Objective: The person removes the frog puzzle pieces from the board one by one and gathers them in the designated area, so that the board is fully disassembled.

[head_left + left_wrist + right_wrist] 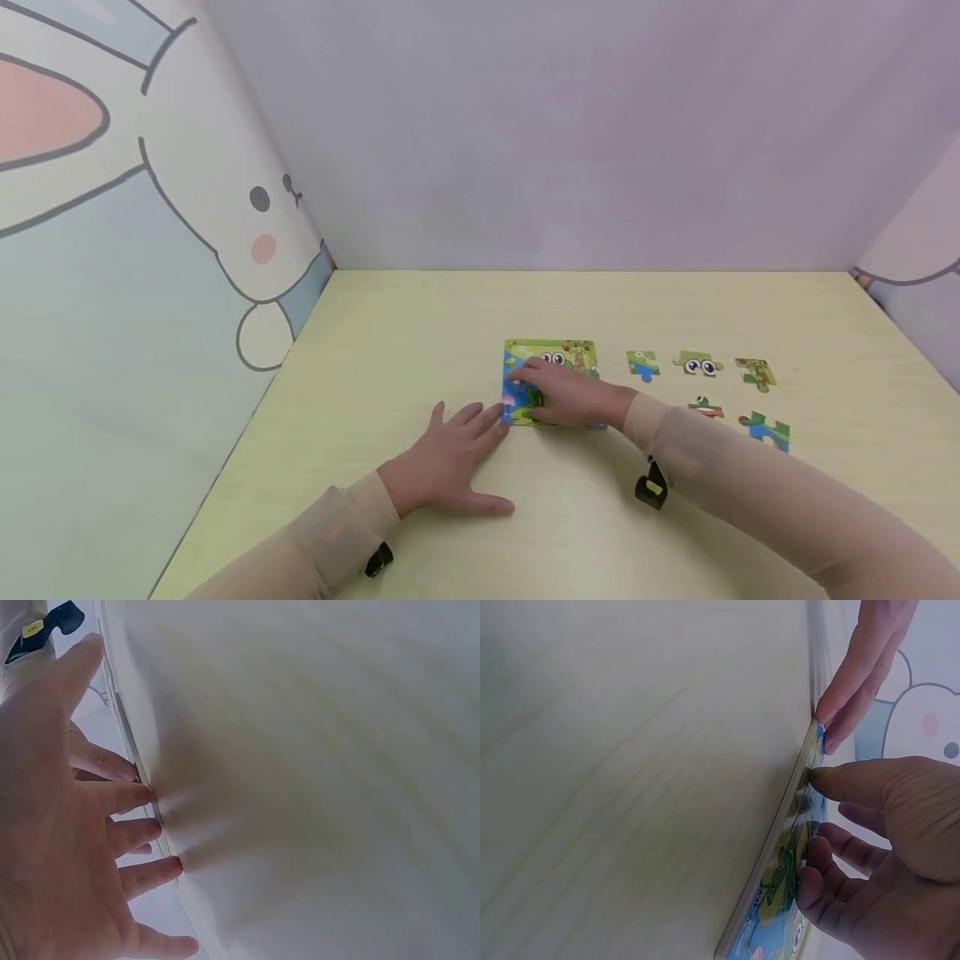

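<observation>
A frog picture puzzle board point(588, 354) lies flat on the table, partly covered by my right hand point(562, 393). The right thumb and bent fingers are set against the board's face, around a puzzle piece that the hand mostly hides. In the right wrist view, the right hand point(900, 862) reaches over the board point(757, 930) with thumb and fingers some way apart. My left hand point(450, 462) lies spread on the table, its fingertips touching the board's lower left corner. The left wrist view shows the left hand point(67, 840) with straight, parted fingers.
Several loose pieces lie right of the board: a blue and green piece point(642, 367), a frog-eyes piece point(697, 364), a tree piece point(756, 374), a red-mouth piece point(705, 408) partly behind the right forearm, and another blue-green piece point(768, 432). Printed walls enclose the table point(405, 333).
</observation>
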A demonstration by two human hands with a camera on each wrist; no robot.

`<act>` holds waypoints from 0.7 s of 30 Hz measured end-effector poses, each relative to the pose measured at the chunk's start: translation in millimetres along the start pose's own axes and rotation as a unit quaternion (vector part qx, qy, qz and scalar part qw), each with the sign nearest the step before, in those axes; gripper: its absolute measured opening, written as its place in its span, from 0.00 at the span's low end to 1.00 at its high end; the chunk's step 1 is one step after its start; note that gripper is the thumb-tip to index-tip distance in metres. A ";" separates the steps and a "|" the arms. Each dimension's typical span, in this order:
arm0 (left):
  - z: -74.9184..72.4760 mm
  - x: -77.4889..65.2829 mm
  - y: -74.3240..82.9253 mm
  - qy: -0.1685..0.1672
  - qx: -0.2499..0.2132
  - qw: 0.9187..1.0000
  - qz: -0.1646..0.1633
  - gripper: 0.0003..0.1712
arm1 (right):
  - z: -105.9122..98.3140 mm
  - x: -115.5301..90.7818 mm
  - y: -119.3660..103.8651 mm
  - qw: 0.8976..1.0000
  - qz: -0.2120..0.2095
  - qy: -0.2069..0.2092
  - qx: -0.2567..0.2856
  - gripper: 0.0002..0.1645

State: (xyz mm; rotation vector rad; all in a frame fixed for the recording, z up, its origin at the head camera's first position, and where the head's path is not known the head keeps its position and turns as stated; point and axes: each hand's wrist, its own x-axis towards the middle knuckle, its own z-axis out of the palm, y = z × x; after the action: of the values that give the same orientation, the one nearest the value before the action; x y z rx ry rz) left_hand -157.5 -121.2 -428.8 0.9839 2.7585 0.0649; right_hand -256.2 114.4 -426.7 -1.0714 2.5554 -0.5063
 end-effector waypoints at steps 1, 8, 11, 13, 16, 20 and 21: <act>-0.3 0.0 0.2 0.000 0.000 1.000 -0.001 0.59 | -0.7 0.4 -0.5 1.000 0.002 -0.003 0.000 0.34; -1.7 1.2 1.3 -0.007 -0.007 1.000 -0.007 0.59 | -5.5 2.5 -6.3 1.000 0.013 -0.011 0.010 0.32; -2.0 1.8 1.5 -0.011 -0.008 1.000 -0.010 0.59 | -5.8 1.5 -9.2 1.000 0.014 -0.004 0.005 0.33; -2.2 2.0 1.7 -0.011 -0.004 1.000 -0.010 0.59 | -4.8 0.5 -10.5 1.000 0.012 0.005 0.001 0.33; -2.1 1.9 1.8 -0.008 0.000 1.000 -0.009 0.59 | -3.1 -1.3 -11.7 1.000 0.010 0.015 -0.005 0.32; -1.7 2.0 1.9 -0.006 0.005 1.000 -0.007 0.59 | -1.9 -3.8 -13.2 1.000 0.001 0.026 -0.001 0.29; -1.7 2.1 1.9 -0.006 0.005 1.000 -0.007 0.59 | -1.6 -4.2 -13.3 1.000 0.000 0.026 0.004 0.28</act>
State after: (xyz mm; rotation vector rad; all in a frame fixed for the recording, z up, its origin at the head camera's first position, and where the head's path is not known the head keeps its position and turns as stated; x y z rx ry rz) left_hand -158.3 -118.4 -427.3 0.9648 2.7581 0.0422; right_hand -245.9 109.0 -418.8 -1.0684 2.5960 -0.5522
